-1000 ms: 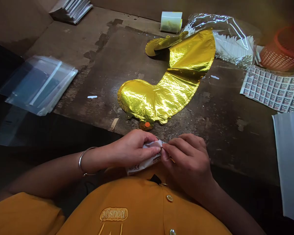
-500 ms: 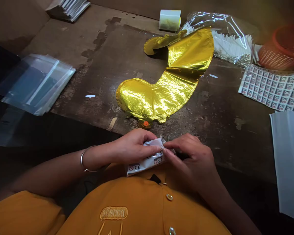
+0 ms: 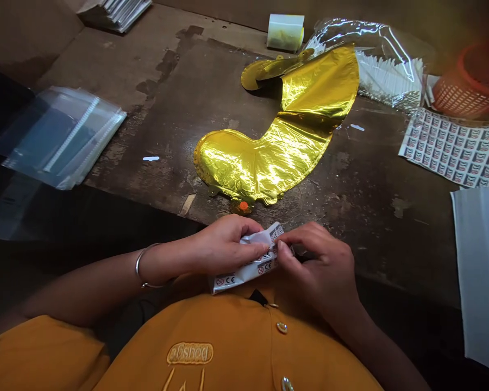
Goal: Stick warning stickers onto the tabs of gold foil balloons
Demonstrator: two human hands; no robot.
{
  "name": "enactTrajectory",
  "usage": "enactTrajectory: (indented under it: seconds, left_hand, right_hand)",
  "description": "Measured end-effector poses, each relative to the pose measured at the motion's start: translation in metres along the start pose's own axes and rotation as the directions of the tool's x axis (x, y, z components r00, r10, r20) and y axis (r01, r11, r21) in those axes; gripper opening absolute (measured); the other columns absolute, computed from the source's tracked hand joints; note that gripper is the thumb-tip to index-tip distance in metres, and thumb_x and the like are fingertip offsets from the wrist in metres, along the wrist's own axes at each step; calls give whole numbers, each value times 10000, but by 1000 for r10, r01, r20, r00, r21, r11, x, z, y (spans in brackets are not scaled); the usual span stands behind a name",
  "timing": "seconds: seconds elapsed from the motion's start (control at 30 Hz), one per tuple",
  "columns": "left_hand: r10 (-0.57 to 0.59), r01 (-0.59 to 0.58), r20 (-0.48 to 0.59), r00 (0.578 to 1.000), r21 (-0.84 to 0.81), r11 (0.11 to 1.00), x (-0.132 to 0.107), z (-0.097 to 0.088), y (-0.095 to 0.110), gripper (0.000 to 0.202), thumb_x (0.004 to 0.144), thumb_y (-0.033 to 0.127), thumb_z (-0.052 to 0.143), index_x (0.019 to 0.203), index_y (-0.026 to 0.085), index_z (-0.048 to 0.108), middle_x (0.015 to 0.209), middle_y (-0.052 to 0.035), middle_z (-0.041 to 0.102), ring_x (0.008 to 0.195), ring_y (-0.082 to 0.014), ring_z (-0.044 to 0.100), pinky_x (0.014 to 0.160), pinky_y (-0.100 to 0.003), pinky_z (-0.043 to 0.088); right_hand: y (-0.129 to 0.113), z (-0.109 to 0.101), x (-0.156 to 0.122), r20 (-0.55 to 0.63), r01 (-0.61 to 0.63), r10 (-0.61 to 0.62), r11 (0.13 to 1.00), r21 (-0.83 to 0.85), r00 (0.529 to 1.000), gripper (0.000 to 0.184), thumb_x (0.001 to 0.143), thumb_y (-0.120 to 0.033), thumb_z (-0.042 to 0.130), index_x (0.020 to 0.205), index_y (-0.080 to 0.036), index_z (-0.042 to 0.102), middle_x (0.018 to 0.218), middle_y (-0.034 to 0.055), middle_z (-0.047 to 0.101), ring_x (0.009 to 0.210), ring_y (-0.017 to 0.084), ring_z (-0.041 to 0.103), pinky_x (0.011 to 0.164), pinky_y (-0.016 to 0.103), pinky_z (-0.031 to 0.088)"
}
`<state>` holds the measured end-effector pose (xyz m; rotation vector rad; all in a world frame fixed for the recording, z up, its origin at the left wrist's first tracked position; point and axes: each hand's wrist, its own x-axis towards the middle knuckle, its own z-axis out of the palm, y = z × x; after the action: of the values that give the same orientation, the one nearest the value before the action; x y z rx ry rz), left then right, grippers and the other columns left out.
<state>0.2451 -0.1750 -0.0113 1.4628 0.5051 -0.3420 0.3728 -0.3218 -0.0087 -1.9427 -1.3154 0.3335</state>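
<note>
My left hand (image 3: 232, 244) is closed around a white sticker sheet (image 3: 248, 271) printed with CE marks, thumb on top, low in front of my body. At the sheet's right edge, my right hand (image 3: 318, 255) pinches with thumb and forefinger; a single sticker between them cannot be made out. Just beyond the hands lies a flat gold foil balloon (image 3: 264, 163), curved, with a crease across it. An orange dot (image 3: 243, 206) marks its near tab.
Clear plastic sleeves (image 3: 65, 136) lie at the left, stacked packets (image 3: 116, 12) behind them. At the back are a label roll (image 3: 285, 32) and a bag of white sticks (image 3: 391, 76). A red basket (image 3: 468, 92), printed sticker sheet (image 3: 452, 146) and white sheets (image 3: 481, 271) occupy the right.
My right fingertips have shifted slightly right along the sticker sheet's edge. The sheet's upper right corner now sticks up more and shows more print. My left hand keeps its hold.
</note>
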Motion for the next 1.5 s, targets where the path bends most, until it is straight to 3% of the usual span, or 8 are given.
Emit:
enactTrajectory:
  seconds: [0.13,0.4,0.83,0.93,1.07,1.23,1.4,1.5]
  left_hand:
    - [21,-20,-18,1000,7,1000,1,-1,1,147,792,253,572,878,136,597,734,15,579,604,-97,503,501,-180,392]
    - [-1,1,10,1000,25,1000,4,0,-1,193,830,324,565,774,140,585,647,37,512,553,-86,442,483,-187,344]
    - [60,-60,-12,998,18,998,7,3,-1,187,836,292,552,709,155,544,632,50,481,573,-86,425,506,-188,334]
    - [48,-48,1,999,-21,999,7,3,-1,203,837,304,554,707,150,536,629,48,476,567,-83,422,499,-187,328]
    - [33,-32,15,999,-48,998,7,2,-1,208,848,315,555,735,139,554,641,36,500,568,-81,430,492,-182,328]
    - [24,-29,-38,999,-150,988,7,4,-3,166,808,276,609,893,155,533,732,19,557,610,-95,504,519,-183,395]
    - [174,-193,-143,974,-136,972,6,6,-8,472,809,193,606,1252,222,446,923,-4,599,787,-124,585,684,-231,483]
    - [253,-252,-145,957,25,967,6,5,-8,243,804,113,551,1027,184,616,942,-16,642,874,-130,598,796,-245,483]
  right_hand:
    - [5,-2,0,34,-155,152,978,137,988,95,798,-175,642,718,-209,680,685,-4,678,628,143,617,586,269,479]
    - [-1,-7,-2,73,138,-129,981,-133,989,32,836,-230,673,830,-207,694,760,14,724,730,173,626,687,322,435]
    - [-5,2,0,62,297,-298,863,-409,952,136,840,-152,602,718,-198,641,658,9,684,660,168,559,659,342,362]
    - [0,4,-1,12,224,-233,919,-324,972,104,824,-154,608,744,-195,660,663,4,686,664,166,580,668,339,393]
    - [6,5,-1,9,7,-6,998,-57,1000,96,793,-171,621,744,-204,697,680,2,704,646,155,621,653,306,462]
    - [10,5,1,95,-262,251,955,137,963,110,778,-223,636,723,-199,728,687,22,723,610,160,647,568,270,488]
    - [14,5,0,94,-327,314,925,196,945,117,770,-245,642,709,-192,727,686,29,728,595,163,646,536,263,484]
    - [14,3,0,39,-299,297,937,179,954,103,779,-228,643,707,-197,711,689,19,722,606,160,647,549,267,485]
